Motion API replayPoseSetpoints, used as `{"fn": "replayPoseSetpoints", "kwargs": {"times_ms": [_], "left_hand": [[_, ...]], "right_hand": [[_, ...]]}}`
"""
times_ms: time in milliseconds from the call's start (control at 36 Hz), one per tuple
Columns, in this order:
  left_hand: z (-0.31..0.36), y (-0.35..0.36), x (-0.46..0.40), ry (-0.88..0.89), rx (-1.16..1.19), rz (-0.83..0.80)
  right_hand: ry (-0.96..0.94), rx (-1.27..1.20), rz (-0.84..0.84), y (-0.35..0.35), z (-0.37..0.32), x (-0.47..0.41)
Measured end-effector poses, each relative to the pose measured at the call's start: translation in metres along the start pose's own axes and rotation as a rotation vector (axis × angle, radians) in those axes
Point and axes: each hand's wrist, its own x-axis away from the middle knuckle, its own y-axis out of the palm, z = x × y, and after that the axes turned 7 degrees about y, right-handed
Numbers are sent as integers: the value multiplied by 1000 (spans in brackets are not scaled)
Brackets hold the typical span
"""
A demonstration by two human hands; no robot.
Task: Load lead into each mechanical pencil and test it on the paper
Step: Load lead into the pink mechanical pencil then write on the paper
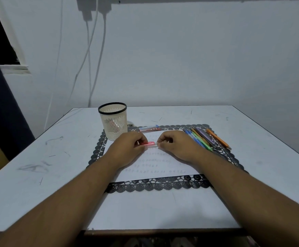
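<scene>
Both hands are covering most of the red pencil [149, 143], so only its middle is showing, and its tip and its end are hidden under the fingers. The marks on the paper [156, 164] are too faint to read, and something pink inside the cream cup [113, 121] is hard to make out through the little holes.

The red pencil is lying sideways, with its long side going from left to right, just above the paper. The left hand [129, 148] is curling its fingers around the left end and holding it. The right hand [176, 145] is pinching the right end with its fingertips. A lead box [149, 128] is sitting just behind the hands. More pencils [207, 139] are lying side by side to the right on the black lace mat [156, 186].
</scene>
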Motion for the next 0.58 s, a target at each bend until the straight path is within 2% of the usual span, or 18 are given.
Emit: {"fn": "replayPoseSetpoints", "kwargs": {"times_ms": [417,583], "left_hand": [[1,0,0,-6,-15,0],[-1,-1,2,-39,-33,35]], "right_hand": [[6,-9,23,-2,6,-3],[47,-109,17,-8,13,-6]]}}
